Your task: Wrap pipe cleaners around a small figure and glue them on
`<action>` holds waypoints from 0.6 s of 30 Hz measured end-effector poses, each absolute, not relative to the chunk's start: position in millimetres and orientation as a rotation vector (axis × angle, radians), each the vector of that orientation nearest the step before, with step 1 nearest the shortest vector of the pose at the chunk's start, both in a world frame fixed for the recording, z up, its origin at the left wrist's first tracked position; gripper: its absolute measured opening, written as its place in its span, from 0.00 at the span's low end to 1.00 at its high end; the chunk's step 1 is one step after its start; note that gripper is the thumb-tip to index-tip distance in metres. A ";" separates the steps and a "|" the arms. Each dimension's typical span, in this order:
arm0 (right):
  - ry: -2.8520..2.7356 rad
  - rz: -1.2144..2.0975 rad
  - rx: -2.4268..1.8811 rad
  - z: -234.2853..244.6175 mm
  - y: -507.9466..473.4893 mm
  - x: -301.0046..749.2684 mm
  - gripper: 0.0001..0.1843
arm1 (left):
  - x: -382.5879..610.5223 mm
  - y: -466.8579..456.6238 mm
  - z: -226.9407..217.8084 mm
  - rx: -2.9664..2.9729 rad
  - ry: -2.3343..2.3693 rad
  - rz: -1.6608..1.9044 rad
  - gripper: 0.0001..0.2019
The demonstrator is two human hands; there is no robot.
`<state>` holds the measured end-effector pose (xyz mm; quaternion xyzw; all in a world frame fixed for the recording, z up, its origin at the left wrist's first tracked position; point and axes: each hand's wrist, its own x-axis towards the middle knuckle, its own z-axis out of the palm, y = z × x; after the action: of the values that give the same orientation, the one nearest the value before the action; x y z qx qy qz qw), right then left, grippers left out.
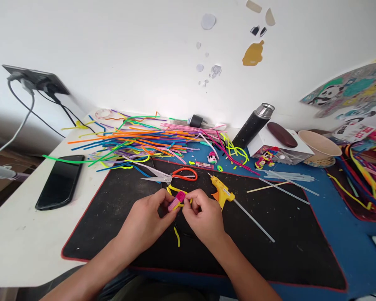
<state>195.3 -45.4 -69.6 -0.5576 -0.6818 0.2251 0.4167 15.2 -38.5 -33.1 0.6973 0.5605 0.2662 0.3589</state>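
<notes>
Over the black mat point(269, 259), my left hand point(144, 219) pinches a small pink-and-purple pipe cleaner piece point(181, 196) between thumb and fingers. Yellow pipe cleaner point(174, 189) bends around that piece. On its right side, my right hand point(207, 217) has thumb and forefinger closed on the yellow pipe cleaner; the fingertips partly hide the grip. Just beyond both hands lie scissors point(169, 178) with orange handles, blades pointing left. A yellow glue gun point(222, 189) rests right of my right hand, a long glue stick point(253, 220) extending from it. Below the hands is a short yellow pipe cleaner offcut point(177, 237).
Many coloured pipe cleaners point(134, 140) are heaped at the back. A phone point(61, 182) lies left. Behind, a black thermos point(253, 123) stands beside a white box point(258, 140) and a bowl point(319, 144). Loose glue sticks point(293, 177) and a small figurine point(265, 159) are at right.
</notes>
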 end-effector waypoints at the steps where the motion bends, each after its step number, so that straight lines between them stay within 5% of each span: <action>1: -1.680 0.603 -1.398 -70.1 -45.2 194.7 0.05 | 14.8 -38.2 -34.0 1.795 1.448 0.687 0.06; 8: -1.529 0.862 -1.391 -72.1 -44.7 198.4 0.07 | 10.1 -35.6 -40.8 1.806 1.523 0.685 0.06; 18: -1.599 0.713 -1.412 -72.4 -46.7 194.7 0.07 | 11.3 -38.9 -45.4 1.951 1.543 0.696 0.05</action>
<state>194.7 -46.7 -72.4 -0.5662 -0.6415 0.2859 0.4316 11.3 -38.9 -45.4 0.7260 0.5743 0.2590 0.2758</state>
